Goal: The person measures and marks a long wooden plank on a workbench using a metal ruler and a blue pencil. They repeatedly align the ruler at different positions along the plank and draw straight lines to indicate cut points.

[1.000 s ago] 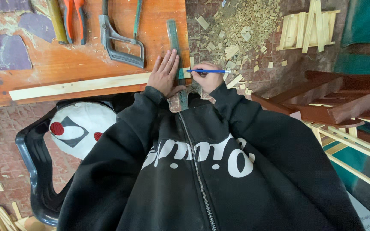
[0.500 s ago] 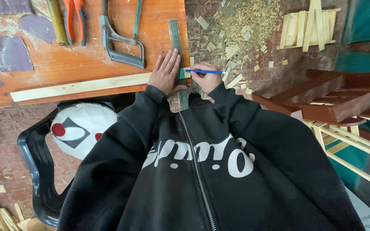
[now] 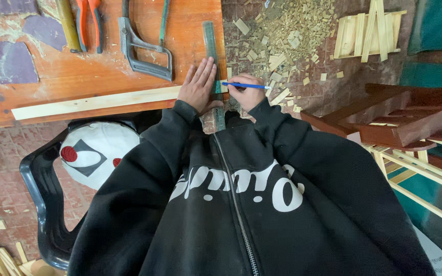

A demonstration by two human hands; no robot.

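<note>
My left hand (image 3: 197, 87) lies flat, fingers spread, on a grey metal ruler (image 3: 211, 46) that crosses a long pale wooden strip (image 3: 93, 102) near the front edge of the orange wooden table (image 3: 93, 66). My right hand (image 3: 248, 92) grips a blue pen (image 3: 246, 86), its tip touching the strip's right end beside the ruler. The ruler's lower end (image 3: 219, 118) hangs past the table edge over my black jacket.
A hacksaw (image 3: 141, 46), orange-handled pliers (image 3: 89, 23) and purple sandpaper pieces (image 3: 11, 61) lie on the table. Wood offcuts (image 3: 282, 30) litter the brick floor. A black plastic chair (image 3: 42, 189) stands at the left, a dark wooden frame (image 3: 400, 122) and pale slats (image 3: 425, 179) at the right.
The pen has shifted slightly left and lower against the ruler. My left hand stays pressed on the ruler.
</note>
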